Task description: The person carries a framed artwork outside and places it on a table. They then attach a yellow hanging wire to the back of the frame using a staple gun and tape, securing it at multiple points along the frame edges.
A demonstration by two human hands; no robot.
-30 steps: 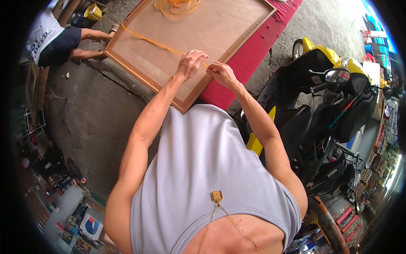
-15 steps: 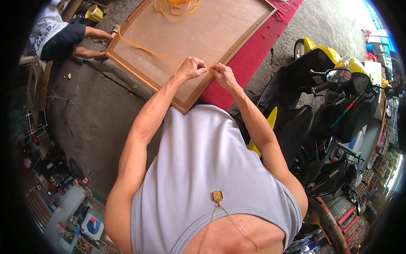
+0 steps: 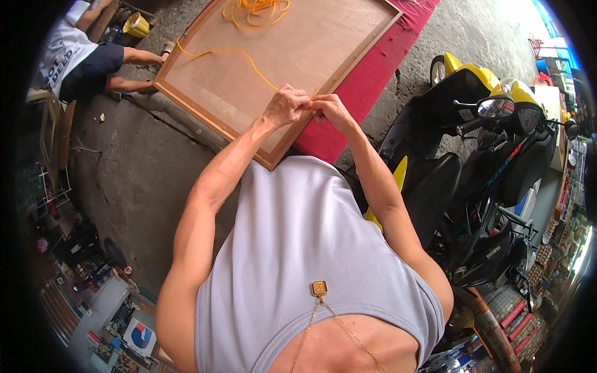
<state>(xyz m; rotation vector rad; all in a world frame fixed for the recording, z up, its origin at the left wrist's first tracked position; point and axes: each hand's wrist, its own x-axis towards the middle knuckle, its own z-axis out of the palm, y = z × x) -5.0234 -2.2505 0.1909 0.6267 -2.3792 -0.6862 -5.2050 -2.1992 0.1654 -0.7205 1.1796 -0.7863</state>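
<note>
A thin orange cord (image 3: 252, 62) runs from the left edge of a wooden-framed board (image 3: 292, 53) to my hands. My left hand (image 3: 288, 105) is closed on the cord over the board's near right side. Right beside it, my right hand (image 3: 331, 110) pinches the same cord near the frame's right rail, and a short orange end sticks up between the two hands. Fingertips nearly meet, and the exact grip is partly hidden. More of the cord lies in a loose coil (image 3: 258, 11) at the board's far end.
The board rests on a red-covered surface (image 3: 373, 78). To the right stands a yellow and black motorcycle (image 3: 460, 118). At the far left is another person (image 3: 93, 59) in dark shorts, near a yellow bucket (image 3: 135, 25). Wooden pieces (image 3: 59, 133) lean at the left.
The cord between the frame's left edge and my left hand has gone from nearly straight to a slack curve. My hands have drawn closer together.
</note>
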